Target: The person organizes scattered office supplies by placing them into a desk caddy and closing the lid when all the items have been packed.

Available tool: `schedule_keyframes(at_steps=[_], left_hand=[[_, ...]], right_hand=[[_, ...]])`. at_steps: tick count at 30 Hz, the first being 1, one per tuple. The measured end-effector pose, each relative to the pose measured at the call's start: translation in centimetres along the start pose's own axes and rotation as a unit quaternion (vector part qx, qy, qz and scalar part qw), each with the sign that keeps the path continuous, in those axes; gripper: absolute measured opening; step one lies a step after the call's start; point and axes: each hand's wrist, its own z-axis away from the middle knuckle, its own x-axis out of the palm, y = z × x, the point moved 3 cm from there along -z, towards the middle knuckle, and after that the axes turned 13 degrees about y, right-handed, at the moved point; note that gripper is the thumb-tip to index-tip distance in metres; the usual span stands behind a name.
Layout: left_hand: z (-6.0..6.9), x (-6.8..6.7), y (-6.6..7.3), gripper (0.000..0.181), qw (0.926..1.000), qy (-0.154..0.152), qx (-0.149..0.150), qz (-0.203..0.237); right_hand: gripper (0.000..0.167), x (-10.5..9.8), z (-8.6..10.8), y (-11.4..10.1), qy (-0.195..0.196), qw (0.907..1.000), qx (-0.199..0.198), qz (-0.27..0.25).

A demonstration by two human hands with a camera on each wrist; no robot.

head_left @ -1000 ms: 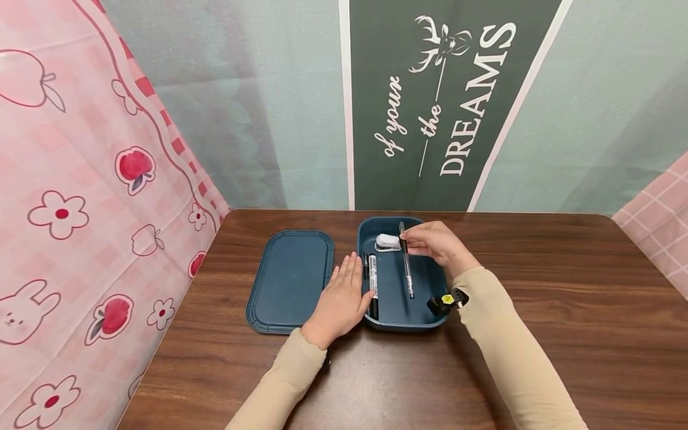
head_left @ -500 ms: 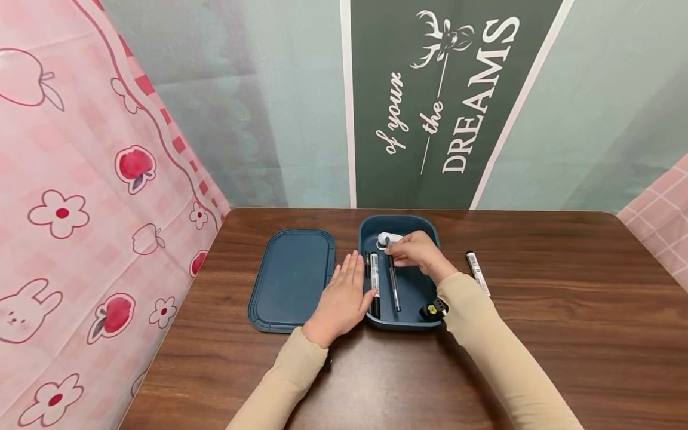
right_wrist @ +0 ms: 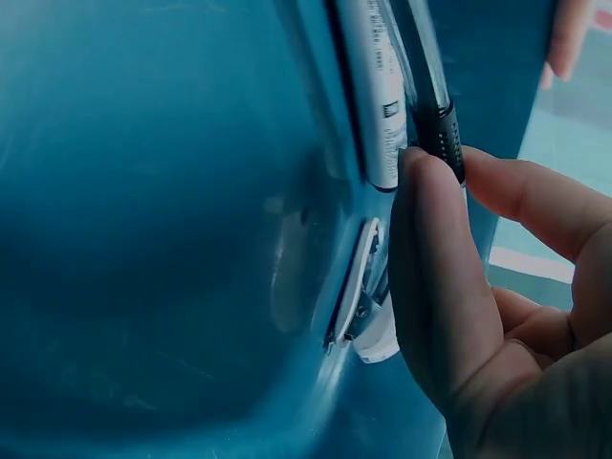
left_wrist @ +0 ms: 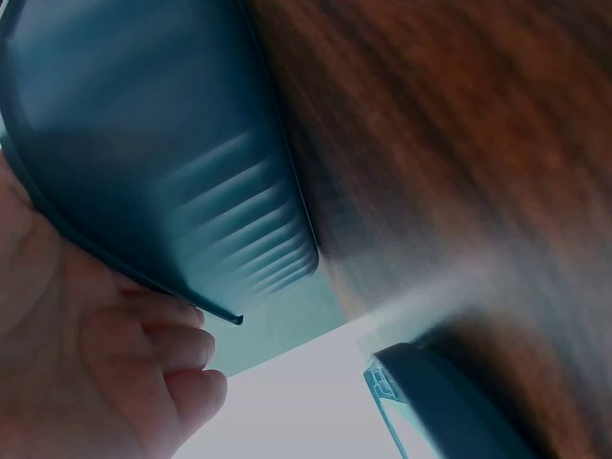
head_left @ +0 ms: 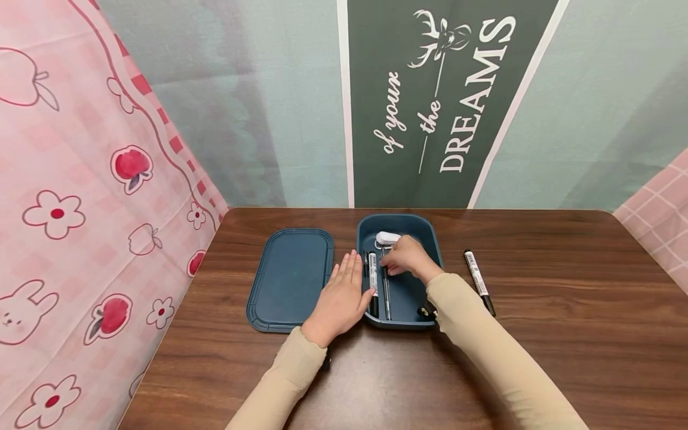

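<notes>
Pinching a pen with the right hand inside the box, beside a marker; resting the left hand straight-fingered against the box. Could jam the pen against the stapler by sliding too far.

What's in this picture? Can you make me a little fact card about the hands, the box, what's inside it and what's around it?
Left hand: rests on the left rim of the blue box
Right hand: pinches a clear pen inside the box
Box: open
Also inside: a marker; a slim dark thing, partly hidden; a small white thing, maybe a stapler
Left of box: blue lid, flat on the table
Right of box: second marker, on the table
</notes>
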Motion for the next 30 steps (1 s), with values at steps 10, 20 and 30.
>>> schedule_keyframes(at_steps=[10,20,30], left_hand=[[-0.07,0.01,0.0,0.068,1.0,0.0,-0.002,0.002],[-0.14,-0.05,0.07,0.068,1.0,-0.001,-0.003,0.001],[-0.19,-0.02,0.09,0.068,1.0,-0.004,-0.004,-0.006]], right_hand=[[0.017,0.57,-0.39,0.17,0.002,0.9996,0.005,0.026],[0.018,0.65,-0.24,0.01,-0.003,0.9995,0.014,0.028],[0.017,0.71,-0.26,-0.02,-0.009,0.9997,0.018,0.014]])
